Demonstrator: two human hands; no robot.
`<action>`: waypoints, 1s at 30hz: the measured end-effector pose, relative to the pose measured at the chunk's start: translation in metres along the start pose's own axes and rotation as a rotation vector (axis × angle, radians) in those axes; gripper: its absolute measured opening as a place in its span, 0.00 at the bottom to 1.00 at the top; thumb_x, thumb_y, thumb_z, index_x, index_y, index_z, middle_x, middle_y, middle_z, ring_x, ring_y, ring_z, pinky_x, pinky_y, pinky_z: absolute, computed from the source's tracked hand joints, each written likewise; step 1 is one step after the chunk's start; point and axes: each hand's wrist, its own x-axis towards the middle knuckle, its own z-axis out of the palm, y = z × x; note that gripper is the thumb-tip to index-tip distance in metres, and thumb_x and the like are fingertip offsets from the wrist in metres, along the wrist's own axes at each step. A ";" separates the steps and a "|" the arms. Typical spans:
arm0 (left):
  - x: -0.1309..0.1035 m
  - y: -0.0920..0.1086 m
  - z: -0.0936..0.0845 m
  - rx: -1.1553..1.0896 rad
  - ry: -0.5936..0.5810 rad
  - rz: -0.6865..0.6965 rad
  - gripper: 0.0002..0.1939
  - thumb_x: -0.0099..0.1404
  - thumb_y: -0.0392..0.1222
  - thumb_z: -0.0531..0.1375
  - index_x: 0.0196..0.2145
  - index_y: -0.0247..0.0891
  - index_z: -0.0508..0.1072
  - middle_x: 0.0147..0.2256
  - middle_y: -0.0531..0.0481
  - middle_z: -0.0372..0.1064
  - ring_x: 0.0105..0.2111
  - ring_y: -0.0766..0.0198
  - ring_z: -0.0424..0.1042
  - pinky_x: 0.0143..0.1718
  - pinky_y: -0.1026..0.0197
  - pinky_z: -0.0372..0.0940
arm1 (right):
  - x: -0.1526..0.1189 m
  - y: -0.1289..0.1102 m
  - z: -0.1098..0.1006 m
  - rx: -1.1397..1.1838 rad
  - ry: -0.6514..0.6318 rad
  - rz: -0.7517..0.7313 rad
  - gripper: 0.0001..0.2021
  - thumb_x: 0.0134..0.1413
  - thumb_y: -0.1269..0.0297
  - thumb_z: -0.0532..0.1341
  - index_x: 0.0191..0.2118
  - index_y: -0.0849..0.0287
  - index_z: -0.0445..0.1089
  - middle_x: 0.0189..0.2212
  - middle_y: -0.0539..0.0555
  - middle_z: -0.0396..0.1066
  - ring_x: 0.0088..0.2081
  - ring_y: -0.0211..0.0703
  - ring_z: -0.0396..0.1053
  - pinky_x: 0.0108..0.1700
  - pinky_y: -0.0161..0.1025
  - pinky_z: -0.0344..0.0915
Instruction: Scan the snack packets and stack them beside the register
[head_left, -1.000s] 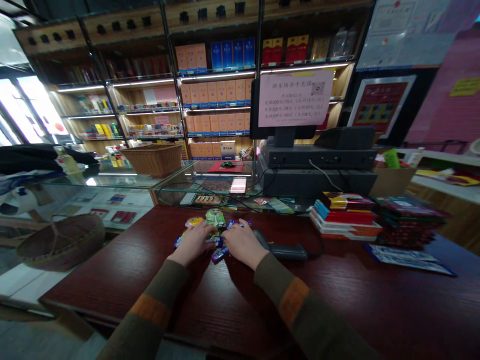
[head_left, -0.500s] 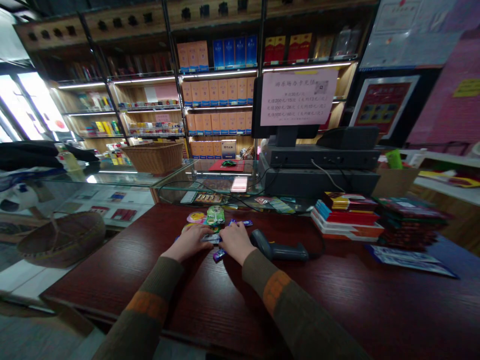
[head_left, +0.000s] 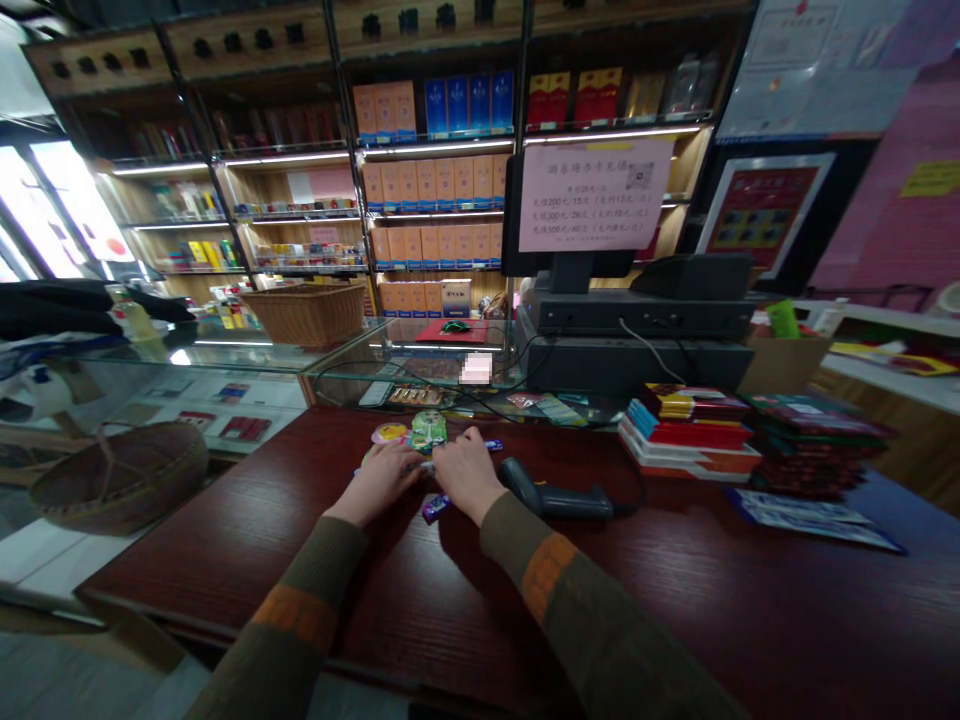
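Note:
On the dark red-brown tabletop [head_left: 315,590], both my hands meet over a cluster of small, brightly coloured packets. My left hand [head_left: 384,480] is closed, fingers curled down over the packets; its fingertips and what they grip are hidden. My right hand [head_left: 469,472] is also closed, its fingers bent against a small pale thing between the hands, too covered to name. Just beyond them lie a green packet [head_left: 429,430] and a pink-and-yellow round packet [head_left: 390,433]. A purple packet [head_left: 434,507] lies below my right fingers, and another purple packet [head_left: 492,445] pokes out past that hand.
A dark handheld barcode scanner [head_left: 562,500] lies right of my right hand. Farther right are stacked boxes [head_left: 690,435], a dark pile of packages [head_left: 814,445] and a flat blue-white packet [head_left: 814,520]. Behind stand a monitor with a paper sign [head_left: 592,200] and a glass case [head_left: 352,350].
My right hand has shifted slightly left, closer to my left hand, and its fingers now cover more of the pale thing between them. The packets look about the same.

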 end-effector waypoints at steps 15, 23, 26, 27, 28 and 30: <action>0.048 0.067 0.010 -0.155 0.007 -0.014 0.17 0.69 0.51 0.59 0.53 0.46 0.75 0.49 0.47 0.77 0.51 0.53 0.72 0.55 0.52 0.60 | -0.029 0.114 -0.021 -0.152 0.030 0.000 0.10 0.66 0.70 0.54 0.40 0.61 0.73 0.39 0.60 0.79 0.44 0.48 0.72 0.51 0.45 0.51; 0.047 0.064 0.008 -0.143 -0.144 -0.026 0.20 0.67 0.46 0.60 0.56 0.45 0.73 0.53 0.46 0.75 0.55 0.51 0.72 0.60 0.49 0.57 | -0.054 0.136 0.000 -0.042 -0.005 0.060 0.09 0.67 0.67 0.57 0.37 0.57 0.74 0.35 0.55 0.79 0.42 0.45 0.74 0.48 0.41 0.52; 0.047 0.065 0.002 -0.134 -0.176 -0.036 0.21 0.67 0.46 0.60 0.57 0.44 0.72 0.54 0.46 0.75 0.55 0.51 0.72 0.60 0.49 0.57 | -0.061 0.138 0.002 -0.009 0.045 0.114 0.08 0.67 0.67 0.58 0.38 0.56 0.74 0.35 0.53 0.79 0.41 0.44 0.74 0.46 0.41 0.52; 0.047 0.065 0.001 -0.128 -0.182 -0.039 0.21 0.68 0.46 0.60 0.57 0.44 0.72 0.54 0.46 0.75 0.55 0.51 0.72 0.60 0.49 0.58 | -0.063 0.139 0.002 0.002 0.067 0.138 0.07 0.67 0.67 0.58 0.38 0.56 0.74 0.34 0.52 0.79 0.40 0.44 0.74 0.46 0.41 0.53; 0.047 0.064 0.000 -0.122 -0.186 -0.040 0.20 0.68 0.46 0.59 0.57 0.44 0.73 0.54 0.46 0.75 0.55 0.51 0.72 0.59 0.50 0.58 | -0.066 0.139 0.002 0.014 0.089 0.164 0.07 0.67 0.67 0.58 0.39 0.55 0.74 0.34 0.52 0.79 0.39 0.44 0.74 0.45 0.40 0.53; 0.046 0.064 -0.001 -0.120 -0.190 -0.039 0.18 0.68 0.44 0.58 0.55 0.45 0.74 0.53 0.46 0.76 0.54 0.51 0.73 0.58 0.51 0.60 | -0.070 0.139 0.002 0.043 0.129 0.215 0.07 0.67 0.67 0.57 0.40 0.55 0.73 0.33 0.51 0.78 0.38 0.43 0.74 0.45 0.40 0.54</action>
